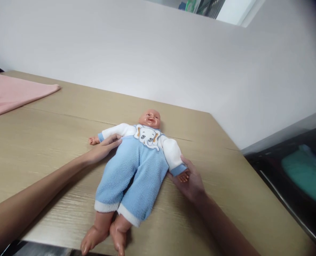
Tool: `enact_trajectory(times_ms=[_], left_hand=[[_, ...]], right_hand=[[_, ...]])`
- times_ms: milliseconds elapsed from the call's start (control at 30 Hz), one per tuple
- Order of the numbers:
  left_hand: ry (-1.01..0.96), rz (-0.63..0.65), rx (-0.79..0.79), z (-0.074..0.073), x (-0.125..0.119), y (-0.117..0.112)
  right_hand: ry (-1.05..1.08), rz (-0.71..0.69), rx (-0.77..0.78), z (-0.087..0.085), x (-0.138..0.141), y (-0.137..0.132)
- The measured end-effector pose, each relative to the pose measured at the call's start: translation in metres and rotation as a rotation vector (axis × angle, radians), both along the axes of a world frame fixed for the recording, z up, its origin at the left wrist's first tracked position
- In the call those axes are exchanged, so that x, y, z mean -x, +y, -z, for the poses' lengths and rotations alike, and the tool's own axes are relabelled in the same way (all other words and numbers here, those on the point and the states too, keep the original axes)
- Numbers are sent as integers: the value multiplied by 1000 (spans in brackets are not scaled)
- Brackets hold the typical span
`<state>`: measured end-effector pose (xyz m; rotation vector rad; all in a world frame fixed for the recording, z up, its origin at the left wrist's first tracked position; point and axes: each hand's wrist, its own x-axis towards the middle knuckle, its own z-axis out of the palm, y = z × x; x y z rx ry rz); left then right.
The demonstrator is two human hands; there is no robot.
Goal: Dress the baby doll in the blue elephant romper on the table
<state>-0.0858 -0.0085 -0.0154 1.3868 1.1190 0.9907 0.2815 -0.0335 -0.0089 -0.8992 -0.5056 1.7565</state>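
A baby doll (pixel 136 156) in a blue and white outfit with an elephant face on the chest lies on its back on the wooden table, head at the far end and bare feet towards me. My left hand (pixel 106 147) rests with stretched fingers against the doll's side, just below its outspread arm. On the other side, my right hand (pixel 191 183) is closed around the doll's forearm at the blue cuff, thumb on the sleeve. The fingers of that hand are partly hidden under the arm and body.
The table top (pixel 75 99) has a thin seam across it and ends at a white wall (pixel 107 46). A folded pink cloth (pixel 16 90) lies at the far left. Beyond the right edge, a dark object with a green patch (pixel 304 174) is blurred.
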Motion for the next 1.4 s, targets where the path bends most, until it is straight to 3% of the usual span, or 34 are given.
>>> enact_trajectory(times_ms=[100,167,267,467,600,767,867,1000,1133,1233,1400], left_hand=[[-46,-63,1,8,-4,3],[27,-141,-63,13,-6,5],[218,-231,-237,12,-7,4],[780,-457,-560,-6,3,-4],[878,-399,-450,-4,23,4],[916,-286,-314,-6,35,14],[839,-178,-110,-20,27,15],[478,-21,247,-39,14,10],[229,-65,268,-46,9,-1],[68,-90,313,-49,5,-15],[-97,-144,349,-53,-9,-63]], right_hand=[[-6,15,44,1,-1,1],[-12,21,66,1,-1,2],[-41,24,69,3,-2,2],[-146,-15,-54,11,-3,3],[-185,-21,-137,15,-4,5],[-191,-49,-69,10,1,5],[-208,-117,-68,7,8,2],[-218,-147,-118,6,17,-2],[-222,-118,-168,2,25,-10],[-208,-86,-206,-11,29,-21],[-241,-74,-240,-37,27,-48]])
